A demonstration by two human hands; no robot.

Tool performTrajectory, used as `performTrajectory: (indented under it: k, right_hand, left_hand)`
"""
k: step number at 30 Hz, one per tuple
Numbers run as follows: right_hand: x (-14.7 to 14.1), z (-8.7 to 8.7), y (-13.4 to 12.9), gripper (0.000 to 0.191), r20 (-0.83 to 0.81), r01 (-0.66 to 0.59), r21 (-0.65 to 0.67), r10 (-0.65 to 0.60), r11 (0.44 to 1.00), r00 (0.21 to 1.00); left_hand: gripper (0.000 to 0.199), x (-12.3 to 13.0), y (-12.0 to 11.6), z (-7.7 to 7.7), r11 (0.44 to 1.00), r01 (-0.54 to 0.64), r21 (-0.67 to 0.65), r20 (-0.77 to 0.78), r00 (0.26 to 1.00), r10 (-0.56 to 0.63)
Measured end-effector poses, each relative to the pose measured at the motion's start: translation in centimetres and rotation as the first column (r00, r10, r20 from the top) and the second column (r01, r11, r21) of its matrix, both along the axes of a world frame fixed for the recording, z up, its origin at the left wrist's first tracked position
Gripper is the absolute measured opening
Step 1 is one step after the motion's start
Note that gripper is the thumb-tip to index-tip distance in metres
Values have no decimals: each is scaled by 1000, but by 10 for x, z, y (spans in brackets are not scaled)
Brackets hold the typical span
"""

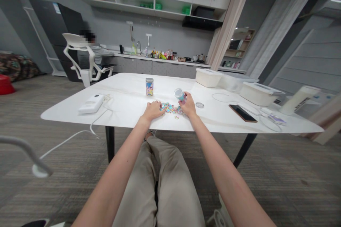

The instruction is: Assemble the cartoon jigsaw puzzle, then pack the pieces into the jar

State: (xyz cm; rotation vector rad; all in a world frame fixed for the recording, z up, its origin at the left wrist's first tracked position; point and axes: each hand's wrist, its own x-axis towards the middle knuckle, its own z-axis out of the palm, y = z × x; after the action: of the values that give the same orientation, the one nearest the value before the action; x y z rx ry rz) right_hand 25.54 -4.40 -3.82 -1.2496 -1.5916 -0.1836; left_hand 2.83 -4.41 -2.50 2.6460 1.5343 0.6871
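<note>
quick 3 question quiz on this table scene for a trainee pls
1. What is the right hand holding?
2. True or false: the other jar stands upright on the table.
3. Which is closer to the colourful pieces: the phone or the small round lid?

Key:
1. A tilted jar
2. True
3. The small round lid

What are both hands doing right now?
Left hand: open, palm down beside the colourful puzzle pieces.
Right hand: closed, holding a tilted printed jar.
</note>
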Motion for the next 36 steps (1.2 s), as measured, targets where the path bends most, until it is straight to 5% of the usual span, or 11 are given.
performTrajectory:
  k: [15,25,36]
  right_hand:
    - [-2,-2,-1,52,17,-48,-53,49,997,999]
    - [-3,0,-3,54,43,-58,-92,62,994,997]
    - [-7,5,-8,52,236,-36,-44,45,998,971]
  left_hand:
    - [20,-3,1,-2,987,157,45,5,987,-158]
    - [11,-1,-3,6,989,135,54,123,982,-141]
    - [12,1,2,9,975,63,215,270,955,-121]
